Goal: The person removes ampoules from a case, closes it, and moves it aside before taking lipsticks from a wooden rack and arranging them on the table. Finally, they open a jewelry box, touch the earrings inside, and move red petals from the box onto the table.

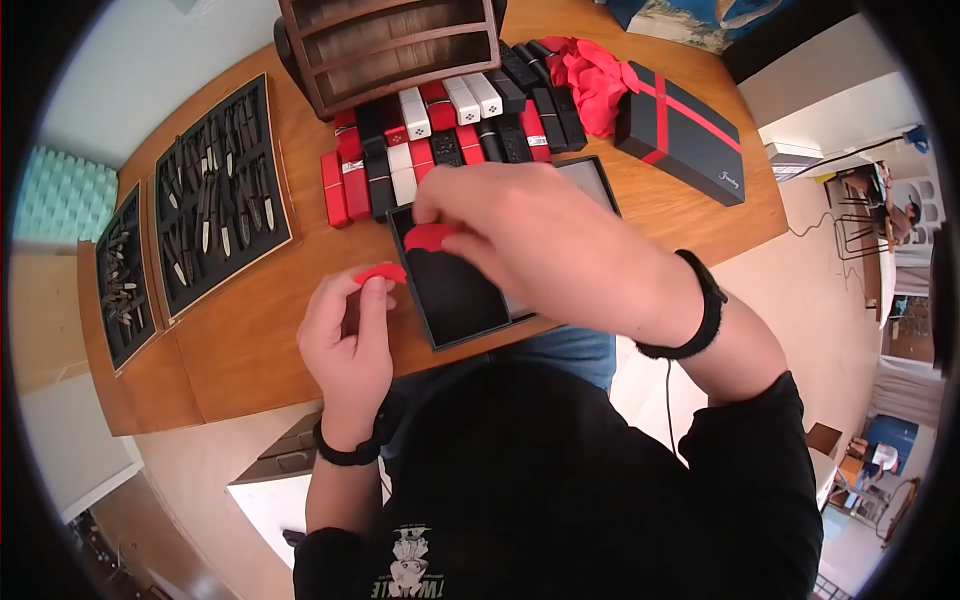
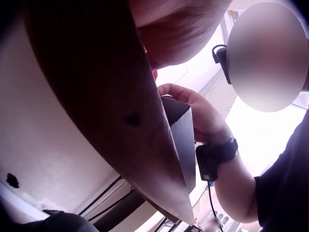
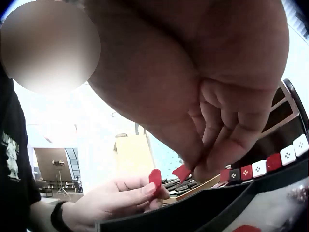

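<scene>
An open black box (image 1: 455, 295) lies on the wooden table (image 1: 260, 330) in front of me. My right hand (image 1: 432, 218) hovers over its left half and pinches a red petal (image 1: 432, 237) between thumb and fingertips. In the right wrist view the same petal (image 3: 182, 172) shows below the right hand (image 3: 202, 166), above the box rim (image 3: 193, 210). My left hand (image 1: 376, 286) is just left of the box, off its edge, pinching a second red petal (image 1: 378, 272). That petal (image 3: 155, 178) stands up from the left hand (image 3: 140, 191).
Rows of small red, black and white boxes (image 1: 450, 125) lie behind the black box, below a wooden shelf unit (image 1: 390, 45). A pile of red petals (image 1: 590, 75) and a black gift box with red ribbon (image 1: 685, 130) sit at right. Two black trays (image 1: 220, 190) of small dark pieces fill the left.
</scene>
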### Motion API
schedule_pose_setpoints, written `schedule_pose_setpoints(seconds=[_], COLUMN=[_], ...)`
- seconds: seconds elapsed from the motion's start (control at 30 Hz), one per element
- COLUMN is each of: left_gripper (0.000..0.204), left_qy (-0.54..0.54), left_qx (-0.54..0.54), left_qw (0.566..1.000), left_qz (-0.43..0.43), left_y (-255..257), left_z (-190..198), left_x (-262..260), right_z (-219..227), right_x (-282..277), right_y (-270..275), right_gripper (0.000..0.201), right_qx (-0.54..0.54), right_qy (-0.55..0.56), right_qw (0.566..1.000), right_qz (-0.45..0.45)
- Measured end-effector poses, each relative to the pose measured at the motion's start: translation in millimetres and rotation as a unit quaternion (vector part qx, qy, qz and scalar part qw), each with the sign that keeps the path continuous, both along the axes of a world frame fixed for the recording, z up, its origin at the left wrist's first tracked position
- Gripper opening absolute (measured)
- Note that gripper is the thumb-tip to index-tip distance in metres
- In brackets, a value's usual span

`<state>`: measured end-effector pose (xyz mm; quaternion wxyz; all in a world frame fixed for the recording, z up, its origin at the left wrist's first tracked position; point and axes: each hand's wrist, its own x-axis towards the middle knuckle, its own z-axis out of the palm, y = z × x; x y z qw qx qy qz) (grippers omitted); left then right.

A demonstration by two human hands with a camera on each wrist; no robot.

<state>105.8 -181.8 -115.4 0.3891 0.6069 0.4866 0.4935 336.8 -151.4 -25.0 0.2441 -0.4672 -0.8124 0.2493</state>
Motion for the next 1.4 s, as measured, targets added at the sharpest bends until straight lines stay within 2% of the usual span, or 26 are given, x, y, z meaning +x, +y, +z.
schedule_pose_setpoints(seconds=[0.07,0.1,0.17,0.27,0.4,0.47,0.5,0.57,0.6,0.7,0.77,0.83,0.87,0.9,1.0,1.1,1.17,1.2,1.33,1.4], left_gripper=[0.007,0.007,0.007,0.007,0.011,0.014,0.014,0.024,0.024,0.035,0.046,0.043,0.037,0.030,0.024,0.025,0.033,0.037,0.032,0.029], left_qy=[0.007,0.006,0.037,0.070,0.070,0.058,0.056,0.057,0.055,0.071,0.046,0.055,0.088,0.121,0.120,0.106,0.199,0.210,0.230,0.241], left_qx=[0.013,0.013,0.087,0.090,0.101,0.128,0.126,0.120,0.119,0.095,0.079,0.076,0.115,0.155,0.132,0.133,0.211,0.224,0.249,0.253], left_qw=[1.000,1.000,0.995,0.992,0.991,0.983,0.984,0.979,0.979,0.987,0.988,0.987,0.976,0.963,0.962,0.964,0.924,0.929,0.923,0.917], left_qz=[-0.006,-0.009,-0.018,-0.046,-0.057,-0.117,-0.116,-0.157,-0.156,-0.112,-0.126,-0.134,-0.160,-0.186,-0.205,-0.204,-0.247,-0.208,-0.183,-0.192], left_y=[-0.8,-0.4,0.8,2.6,3.1,5.5,5.3,3.1,2.6,2.5,3.8,5.8,8.0,10.0,4.2,2.7,3.3,0.3,0.6,0.6], left_z=[-0.9,-3.0,-8.0,-6.3,-2.8,-1.4,-0.8,1.1,4.2,9.3,8.2,6.3,5.8,5.8,6.6,8.9,15.4,15.0,8.5,12.3], left_x=[-0.1,-1.0,-5.7,-11.3,-10.5,-11.3,-10.6,-7.8,-5.3,-1.8,-0.6,-2.1,-3.4,-3.6,-6.2,-3.7,0.1,6.5,7.7,6.4], right_z=[-5.3,-3.2,-8.0,-18.9,-18.8,-16.5,-16.1,-15.2,-12.6,3.5,-0.5,-6.5,-9.5,-12.9,-19.1,-14.7,-16.5,-16.5,-4.4,11.4], right_x=[-12.3,-18.5,-34.1,-45.9,-43.8,-37.3,-31.6,-15.6,-6.4,23.0,39.3,39.7,39.5,36.9,26.7,26.4,26.5,27.5,41.7,61.2], right_y=[-7.5,-13.5,-24.4,-26.9,-33.9,-38.1,-38.2,-36.7,-38.5,-41.9,-48.8,-55.0,-59.0,-61.3,-62.0,-59.7,-57.8,-57.0,-51.2,-39.6], right_gripper=[0.014,0.019,0.025,0.029,0.033,0.032,0.032,0.028,0.023,0.020,0.018,0.019,0.020,0.020,0.027,0.021,0.015,0.009,0.010,0.011], right_qx=[0.094,0.062,0.117,0.146,0.149,0.139,0.137,0.171,0.191,0.142,0.113,0.090,0.068,0.069,0.086,0.085,0.100,0.109,0.131,0.142], right_qy=[0.042,0.050,0.025,0.006,0.012,0.011,0.009,0.028,-0.001,0.045,0.013,-0.017,-0.044,-0.045,-0.134,-0.139,-0.144,-0.148,-0.152,-0.073], right_qw=[0.994,0.995,0.992,0.988,0.988,0.990,0.990,0.985,0.980,0.980,0.986,0.992,0.995,0.995,0.984,0.984,0.983,0.982,0.979,0.985], right_qz=[0.035,0.053,0.035,0.046,0.026,0.027,0.028,-0.002,-0.055,-0.132,-0.122,-0.092,-0.060,-0.063,-0.080,-0.068,-0.055,-0.044,-0.022,-0.064])
